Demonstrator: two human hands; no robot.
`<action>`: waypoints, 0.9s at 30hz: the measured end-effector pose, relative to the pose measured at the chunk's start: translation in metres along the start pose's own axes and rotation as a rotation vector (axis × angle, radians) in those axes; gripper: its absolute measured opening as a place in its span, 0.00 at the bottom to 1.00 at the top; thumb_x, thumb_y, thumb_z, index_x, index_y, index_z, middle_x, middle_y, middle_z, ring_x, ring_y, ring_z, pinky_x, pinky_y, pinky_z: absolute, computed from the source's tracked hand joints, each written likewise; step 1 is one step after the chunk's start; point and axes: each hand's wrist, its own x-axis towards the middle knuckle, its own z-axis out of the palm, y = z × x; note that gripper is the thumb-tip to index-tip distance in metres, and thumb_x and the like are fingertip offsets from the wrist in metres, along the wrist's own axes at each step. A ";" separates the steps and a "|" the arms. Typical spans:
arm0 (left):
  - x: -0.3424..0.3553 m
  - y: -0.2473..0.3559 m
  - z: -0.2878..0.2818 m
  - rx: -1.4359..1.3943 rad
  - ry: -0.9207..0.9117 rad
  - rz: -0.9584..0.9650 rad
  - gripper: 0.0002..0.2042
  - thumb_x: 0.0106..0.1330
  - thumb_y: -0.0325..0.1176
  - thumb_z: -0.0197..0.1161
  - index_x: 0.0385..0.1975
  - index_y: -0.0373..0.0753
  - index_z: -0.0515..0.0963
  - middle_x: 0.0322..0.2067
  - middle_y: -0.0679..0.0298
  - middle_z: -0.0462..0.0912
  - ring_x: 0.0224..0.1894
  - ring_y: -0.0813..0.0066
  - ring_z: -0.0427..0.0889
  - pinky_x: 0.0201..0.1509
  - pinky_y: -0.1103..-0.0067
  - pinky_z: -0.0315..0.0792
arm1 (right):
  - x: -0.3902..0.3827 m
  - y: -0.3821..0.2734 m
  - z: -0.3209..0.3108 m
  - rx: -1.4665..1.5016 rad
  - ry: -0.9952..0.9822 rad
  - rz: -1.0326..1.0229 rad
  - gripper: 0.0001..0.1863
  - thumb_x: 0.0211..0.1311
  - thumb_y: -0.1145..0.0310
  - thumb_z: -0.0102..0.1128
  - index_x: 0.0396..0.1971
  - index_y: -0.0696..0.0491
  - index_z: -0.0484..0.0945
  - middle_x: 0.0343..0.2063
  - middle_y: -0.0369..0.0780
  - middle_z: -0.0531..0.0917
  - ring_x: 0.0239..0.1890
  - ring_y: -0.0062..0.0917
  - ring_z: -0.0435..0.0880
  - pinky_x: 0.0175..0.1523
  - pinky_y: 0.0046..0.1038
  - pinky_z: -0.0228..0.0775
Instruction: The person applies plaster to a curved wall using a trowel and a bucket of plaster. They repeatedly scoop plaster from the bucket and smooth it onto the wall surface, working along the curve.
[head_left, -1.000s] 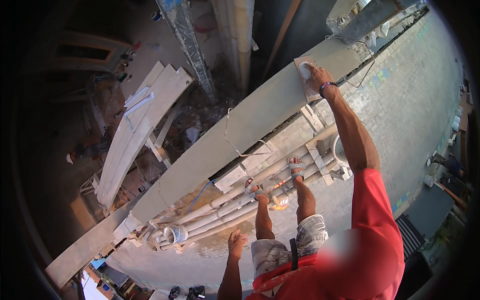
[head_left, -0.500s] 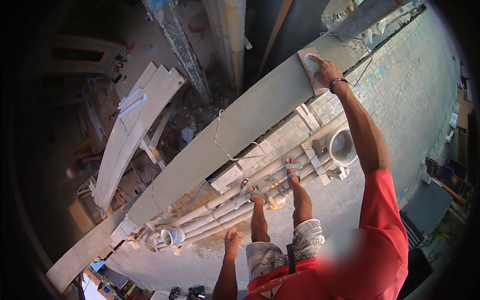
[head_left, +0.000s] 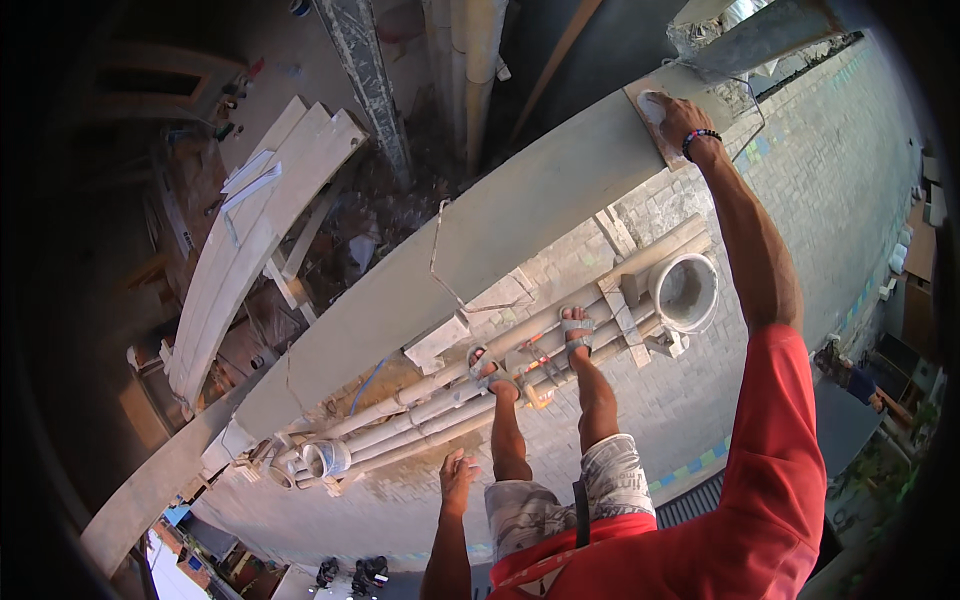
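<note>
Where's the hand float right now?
Head view, upper right: the hand float is under the right hand, against the long grey beam, above the large white bucket in the picture.

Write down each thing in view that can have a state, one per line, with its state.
Right hand: closed on the float
Float: against the beam
Left hand: half open, empty
Large pale bucket: uncovered
Small pale bucket: uncovered
Poles: lying side by side
Thin rod: bent
Beam: smooth-looking along its middle
</note>
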 end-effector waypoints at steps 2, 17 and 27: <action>0.002 -0.001 0.002 -0.031 0.001 0.030 0.23 0.68 0.39 0.54 0.59 0.34 0.62 0.43 0.50 0.78 0.39 0.64 0.81 0.47 0.72 0.75 | -0.004 0.006 0.007 0.083 -0.047 0.078 0.22 0.58 0.65 0.55 0.55 0.40 0.73 0.41 0.46 0.82 0.45 0.37 0.81 0.48 0.37 0.74; 0.006 0.002 -0.008 0.037 0.012 0.015 0.23 0.69 0.40 0.51 0.59 0.34 0.61 0.44 0.50 0.78 0.39 0.64 0.82 0.46 0.71 0.74 | -0.020 -0.051 0.032 0.025 0.025 -0.041 0.25 0.54 0.67 0.54 0.55 0.40 0.72 0.42 0.46 0.81 0.45 0.42 0.81 0.50 0.40 0.73; -0.003 -0.052 -0.028 -0.011 0.062 -0.104 0.23 0.68 0.39 0.52 0.59 0.34 0.62 0.44 0.50 0.78 0.38 0.63 0.82 0.45 0.71 0.74 | -0.038 -0.047 0.082 0.196 0.123 0.093 0.26 0.53 0.65 0.58 0.55 0.41 0.70 0.39 0.49 0.82 0.44 0.45 0.80 0.49 0.41 0.72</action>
